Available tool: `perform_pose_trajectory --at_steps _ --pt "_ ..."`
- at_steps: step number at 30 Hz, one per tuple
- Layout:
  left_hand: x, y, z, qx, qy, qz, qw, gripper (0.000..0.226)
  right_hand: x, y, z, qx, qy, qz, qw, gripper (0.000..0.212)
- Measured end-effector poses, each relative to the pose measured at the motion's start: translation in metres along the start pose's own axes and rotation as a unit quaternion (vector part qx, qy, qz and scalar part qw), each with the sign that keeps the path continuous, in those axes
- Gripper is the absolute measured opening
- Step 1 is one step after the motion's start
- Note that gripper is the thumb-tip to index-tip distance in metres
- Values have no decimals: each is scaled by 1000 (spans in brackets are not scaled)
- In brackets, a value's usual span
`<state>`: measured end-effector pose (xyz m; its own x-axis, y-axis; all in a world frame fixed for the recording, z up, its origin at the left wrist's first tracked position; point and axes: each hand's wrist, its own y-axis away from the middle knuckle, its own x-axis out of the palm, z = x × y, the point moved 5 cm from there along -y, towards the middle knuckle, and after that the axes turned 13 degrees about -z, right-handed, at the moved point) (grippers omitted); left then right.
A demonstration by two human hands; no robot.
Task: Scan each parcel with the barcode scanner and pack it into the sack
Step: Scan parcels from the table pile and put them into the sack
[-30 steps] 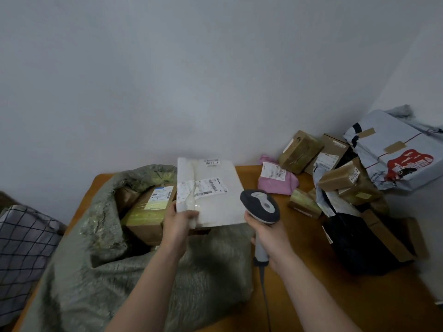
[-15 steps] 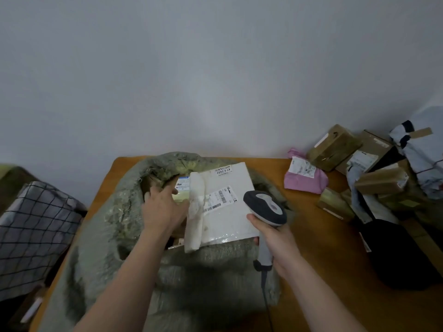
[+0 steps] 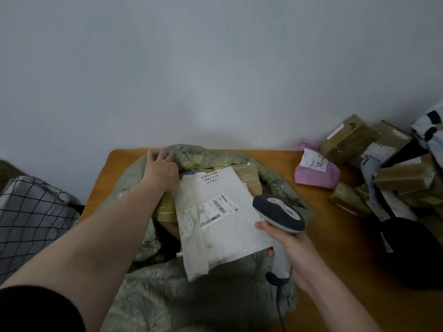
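Now white parcel [image 3: 223,226] marked "47-4 2402" lies in the sack [image 3: 206,300] mouth; left hand [image 3: 161,168] spreads its fingers [image 3: 164,155] on the rim, right hand [image 3: 296,251] grips the barcode scanner [image 3: 279,212].

Both forearms are bare down to the left hand [image 3: 160,167] and the right hand [image 3: 297,255]; a black short sleeve [image 3: 36,310] covers the left upper arm.

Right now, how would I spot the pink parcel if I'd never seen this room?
Start at the orange-brown wooden table, then look right of the grey-green woven sack. The small pink plastic mailer lies beside brown cardboard boxes; it alone is pink.
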<state>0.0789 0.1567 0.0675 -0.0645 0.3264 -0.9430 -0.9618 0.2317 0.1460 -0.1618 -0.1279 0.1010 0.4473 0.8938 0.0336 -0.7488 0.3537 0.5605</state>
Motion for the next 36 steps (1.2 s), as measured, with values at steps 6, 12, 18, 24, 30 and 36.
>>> perform_pose_trajectory --at_steps 6,12,18,24,30,36 --pt "6 -35 -14 53 -39 48 997 52 -5 -1 -1 5 3 -12 1000 43" --pt "-17 -51 -18 11 117 -44 992 64 -2 -6 -2 6 4 -21 1000 44" --pt "-59 -30 -27 38 222 -149 963 78 23 -33 -4 43 -47 2 998 41" --pt "-65 8 -25 57 255 -185 947 62 46 -51 -5 79 -94 64 990 49" --pt "-53 35 -44 14 186 -56 981 46 11 -33 -5 63 -114 62 990 58" --pt "-92 55 -108 -7 206 -75 976 35 -79 -19 -3 17 -140 -39 989 35"
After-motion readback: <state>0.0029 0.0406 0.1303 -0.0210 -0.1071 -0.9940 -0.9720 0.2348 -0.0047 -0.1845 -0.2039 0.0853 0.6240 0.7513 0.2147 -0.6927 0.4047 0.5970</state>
